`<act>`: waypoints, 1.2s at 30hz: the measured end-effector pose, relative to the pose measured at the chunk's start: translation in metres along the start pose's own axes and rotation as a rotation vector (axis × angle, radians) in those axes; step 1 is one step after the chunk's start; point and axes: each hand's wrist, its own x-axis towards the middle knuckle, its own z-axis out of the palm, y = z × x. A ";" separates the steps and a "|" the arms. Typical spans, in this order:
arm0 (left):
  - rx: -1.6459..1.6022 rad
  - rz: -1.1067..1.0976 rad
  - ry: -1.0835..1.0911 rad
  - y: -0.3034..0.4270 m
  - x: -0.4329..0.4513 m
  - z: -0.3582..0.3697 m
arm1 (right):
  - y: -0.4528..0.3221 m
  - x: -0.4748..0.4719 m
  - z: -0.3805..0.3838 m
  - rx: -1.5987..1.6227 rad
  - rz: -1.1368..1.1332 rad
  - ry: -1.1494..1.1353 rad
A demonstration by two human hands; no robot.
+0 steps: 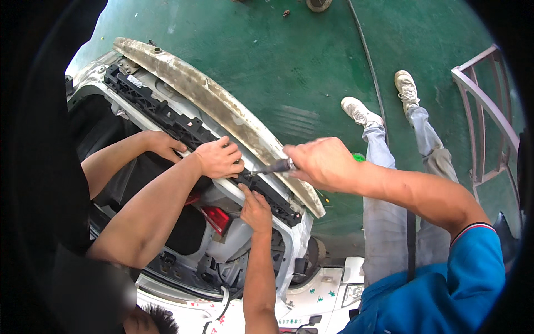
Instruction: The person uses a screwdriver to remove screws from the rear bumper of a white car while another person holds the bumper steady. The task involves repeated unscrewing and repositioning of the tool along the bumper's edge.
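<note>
My right hand (pixel 329 165), slightly blurred, grips a screwdriver-like hand tool (pixel 273 168) with a dark shaft. Its metal tip meets a long black plastic bracket (pixel 167 113) along the end of a white car body. From below, my left hand (pixel 257 211) reaches to the bracket near the tip, index finger extended and the others partly curled. A co-worker's hand (pixel 221 158) rests on the bracket just left of the tip. Their other hand (pixel 164 145) lies on the body edge. A dirty white bumper beam (pixel 200 94) runs beyond the bracket.
A red tail light (pixel 217 219) sits inside the opening below the bracket. A metal frame (pixel 484 92) stands at the right. A dark hose or cable (pixel 367 54) crosses the green floor (pixel 267 75). Another white vehicle (pixel 319 288) is at the bottom, and a co-worker in black leans in from the left.
</note>
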 end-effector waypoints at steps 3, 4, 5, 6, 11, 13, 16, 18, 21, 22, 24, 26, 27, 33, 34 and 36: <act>-0.029 -0.006 0.010 0.002 0.001 -0.001 | 0.002 0.002 0.002 0.566 0.378 -0.174; -0.024 0.002 0.013 0.002 0.002 0.000 | 0.002 0.004 0.004 0.601 0.416 -0.200; -0.029 0.001 0.008 0.002 0.001 0.000 | 0.001 0.005 0.007 0.543 0.314 -0.118; -0.019 -0.015 -0.008 0.002 0.001 0.000 | 0.000 0.006 0.011 0.470 0.172 0.036; -0.015 -0.008 -0.020 -0.004 -0.003 0.004 | -0.002 0.013 0.032 0.175 -0.226 0.197; -0.016 -0.011 -0.028 -0.005 -0.004 0.006 | 0.002 0.016 0.037 0.208 -0.215 0.231; -0.012 -0.016 -0.037 -0.006 -0.005 0.006 | 0.006 0.018 0.038 0.390 0.112 0.127; -0.012 -0.008 -0.032 -0.005 -0.004 0.006 | 0.006 0.017 0.036 0.420 0.165 0.084; -0.019 -0.012 -0.042 -0.005 -0.003 0.005 | 0.005 0.016 0.033 0.382 0.011 0.170; -0.023 -0.013 -0.043 -0.005 -0.003 0.005 | 0.005 0.017 0.033 0.307 -0.125 0.244; -0.037 -0.022 -0.042 -0.005 -0.003 0.005 | 0.005 0.018 0.032 0.190 -0.311 0.283; -0.034 0.006 -0.017 -0.005 -0.003 0.005 | 0.008 0.020 0.031 0.248 -0.059 0.196; -0.040 0.011 -0.006 -0.005 -0.003 0.006 | 0.010 0.020 0.031 0.268 0.066 0.127; -0.051 -0.009 -0.035 -0.004 -0.002 0.004 | 0.014 0.012 0.037 0.497 0.110 0.117; -0.042 -0.001 -0.033 -0.004 -0.002 0.004 | 0.015 0.012 0.039 0.433 -0.022 0.180; -0.032 0.011 -0.011 -0.005 -0.002 0.005 | 0.017 0.012 0.042 0.287 -0.216 0.276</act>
